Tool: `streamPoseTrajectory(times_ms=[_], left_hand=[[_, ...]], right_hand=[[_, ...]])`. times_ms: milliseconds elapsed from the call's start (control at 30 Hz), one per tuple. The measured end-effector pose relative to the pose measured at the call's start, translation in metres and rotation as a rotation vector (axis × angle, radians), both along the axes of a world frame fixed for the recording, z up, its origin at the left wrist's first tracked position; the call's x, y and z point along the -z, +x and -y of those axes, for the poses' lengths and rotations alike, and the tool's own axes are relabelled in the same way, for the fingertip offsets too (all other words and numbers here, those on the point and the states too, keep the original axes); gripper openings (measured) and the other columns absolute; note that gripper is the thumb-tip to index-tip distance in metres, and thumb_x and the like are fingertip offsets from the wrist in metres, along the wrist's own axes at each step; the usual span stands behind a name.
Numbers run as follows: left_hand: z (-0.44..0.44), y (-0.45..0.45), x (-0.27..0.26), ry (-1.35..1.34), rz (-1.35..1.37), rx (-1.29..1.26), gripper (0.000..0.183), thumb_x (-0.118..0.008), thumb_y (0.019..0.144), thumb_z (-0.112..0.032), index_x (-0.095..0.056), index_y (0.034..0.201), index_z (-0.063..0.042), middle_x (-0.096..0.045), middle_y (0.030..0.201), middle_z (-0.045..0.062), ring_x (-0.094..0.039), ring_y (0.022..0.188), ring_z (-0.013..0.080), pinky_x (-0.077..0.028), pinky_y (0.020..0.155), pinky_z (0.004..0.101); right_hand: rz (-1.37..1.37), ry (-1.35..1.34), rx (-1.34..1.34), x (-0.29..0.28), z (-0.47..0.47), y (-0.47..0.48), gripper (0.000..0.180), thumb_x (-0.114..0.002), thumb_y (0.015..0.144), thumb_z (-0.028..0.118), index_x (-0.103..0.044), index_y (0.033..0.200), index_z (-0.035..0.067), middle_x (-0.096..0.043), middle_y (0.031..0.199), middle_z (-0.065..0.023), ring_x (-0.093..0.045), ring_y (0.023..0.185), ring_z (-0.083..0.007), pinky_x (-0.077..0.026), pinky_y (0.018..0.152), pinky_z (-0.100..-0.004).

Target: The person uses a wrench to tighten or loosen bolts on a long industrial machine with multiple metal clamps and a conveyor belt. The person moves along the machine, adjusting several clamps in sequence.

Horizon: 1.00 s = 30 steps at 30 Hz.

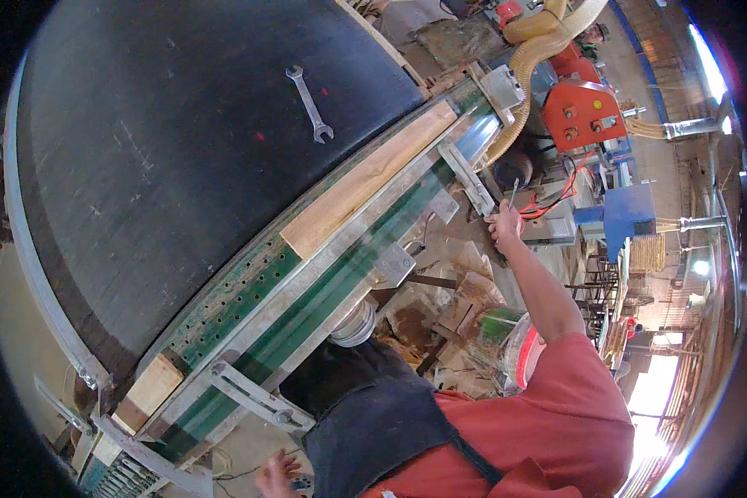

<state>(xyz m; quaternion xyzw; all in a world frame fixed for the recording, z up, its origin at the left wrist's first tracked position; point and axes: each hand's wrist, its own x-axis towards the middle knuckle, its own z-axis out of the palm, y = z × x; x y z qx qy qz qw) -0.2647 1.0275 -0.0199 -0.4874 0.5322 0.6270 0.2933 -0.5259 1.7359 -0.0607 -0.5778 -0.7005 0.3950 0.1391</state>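
My right hand [506, 228] is closed around a slim metal tool [515, 185], whose tip sticks out past the fingers. It is at the outer end of a slotted metal bracket [467, 179] on the green machine frame [267, 339]. Low in the picture my left hand [277, 476] hangs beside my black apron [373, 429], blurred, its fingers apart, nothing visible in it. A double open-end wrench [310, 104] lies on the wide black surface [180, 143]. A long wooden board [370, 180] rests along the metal rail, and a short wood block [149, 392] sits near its other end.
A second slotted bracket [261, 397] juts towards my apron. Yellowish ribbed hoses [529, 59] run beside an orange machine [582, 115]; a blue machine [629, 215] stands farther off. Wood scraps [476, 289] and a red-rimmed container [526, 355] are below my right arm.
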Motion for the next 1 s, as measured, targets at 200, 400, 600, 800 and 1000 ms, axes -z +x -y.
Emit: streamPoseTrajectory(times_ms=[200,400,600,800,1000], left_hand=[[-0.065,-0.018,0.034,-0.043,0.038,0.05,0.057,-0.062,0.099,-0.053,-0.071,0.117,0.0,-0.074,0.1,0.011,-0.067,0.086,0.022,-0.055,0.074,0.0363],[-0.085,-0.011,0.059,0.177,0.014,-0.332,0.046,-0.063,0.102,-0.034,-0.061,0.127,0.005,-0.069,0.116,0.016,-0.066,0.095,0.0248,-0.055,0.088,0.0396],[-0.097,-0.046,0.018,0.175,0.077,-0.305,0.048,-0.06,0.104,-0.036,-0.06,0.119,0.01,-0.071,0.096,0.017,-0.069,0.086,0.0233,-0.056,0.079,0.0351],[-0.094,-0.076,-0.002,0.054,0.272,-0.08,0.043,-0.059,0.104,-0.034,-0.063,0.111,0.008,-0.072,0.098,0.015,-0.069,0.086,0.0212,-0.055,0.079,0.0345],[-0.095,-0.042,0.021,0.294,0.205,-0.323,0.042,-0.059,0.104,-0.036,-0.062,0.112,0.005,-0.074,0.103,0.016,-0.071,0.086,0.019,-0.058,0.08,0.0327]], right_hand=[[0.162,0.17,-0.286,0.041,-0.052,-0.002,0.047,-0.052,0.103,0.043,-0.066,0.115,0.0,-0.065,0.08,-0.0113,-0.065,0.068,-0.0221,-0.053,0.056,-0.0372],[0.025,0.018,-0.156,0.018,-0.025,-0.016,0.041,-0.056,0.102,0.039,-0.068,0.108,-0.001,-0.06,0.078,-0.0078,-0.059,0.064,-0.019,-0.05,0.054,-0.0368],[0.065,0.011,-0.111,0.037,-0.039,-0.014,0.04,-0.061,0.102,0.04,-0.062,0.126,0.008,-0.058,0.067,-0.0053,-0.045,0.045,-0.0133,-0.032,0.04,-0.0301],[0.775,0.705,-0.948,0.068,-0.154,0.033,0.038,-0.052,0.104,0.033,-0.06,0.127,0.004,-0.063,0.106,-0.0117,-0.059,0.085,-0.0227,-0.049,0.072,-0.038],[0.161,0.166,-0.372,0.075,-0.124,0.01,0.043,-0.054,0.102,0.047,-0.066,0.105,0.006,-0.054,0.079,-0.0044,-0.048,0.062,-0.0161,-0.039,0.054,-0.0347]])
